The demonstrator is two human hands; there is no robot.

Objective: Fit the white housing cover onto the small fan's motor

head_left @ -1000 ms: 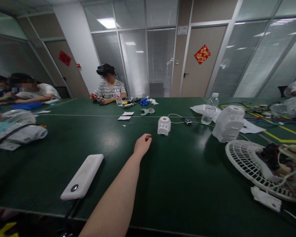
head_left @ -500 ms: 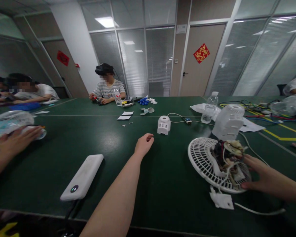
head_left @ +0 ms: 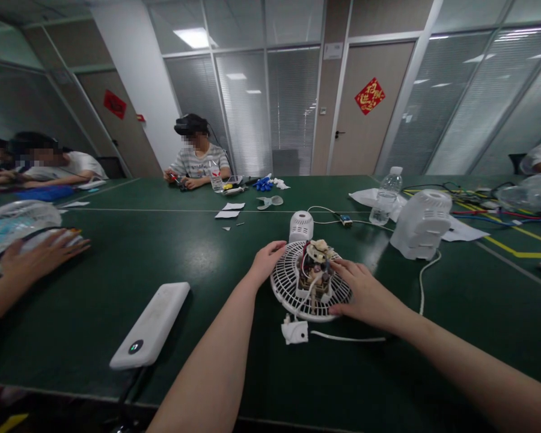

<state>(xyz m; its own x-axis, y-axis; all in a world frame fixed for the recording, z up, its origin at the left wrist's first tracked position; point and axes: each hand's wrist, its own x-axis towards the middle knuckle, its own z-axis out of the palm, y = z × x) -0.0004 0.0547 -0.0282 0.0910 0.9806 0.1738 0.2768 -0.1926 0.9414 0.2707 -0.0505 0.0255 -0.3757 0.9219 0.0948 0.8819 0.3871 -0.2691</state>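
Observation:
In the middle of the view, a round white fan grille (head_left: 285,282) lies on the table with an exposed motor (head_left: 316,270) and loose wires on top of it. My right hand (head_left: 363,294) grips its right side, fingers against the motor and thumb by the rim. At the upper left rim, my left hand (head_left: 268,261) has its fingers closed over the edge; the fingertips are partly hidden. A small white plastic piece (head_left: 294,332) hangs by a wire at the grille's near side. Just behind the grille stands a white vented motor cover (head_left: 302,226).
A white power bank (head_left: 151,325) lies at the left front. To the right stand a white fan base (head_left: 421,225) with a cable and a water bottle (head_left: 386,198). A clear fan blade (head_left: 269,202) lies farther back. Another person's hand (head_left: 40,258) rests on a fan at far left.
My right hand has brought the grille with its motor from the right to the middle, in front of the motor cover. My left hand has met its left rim.

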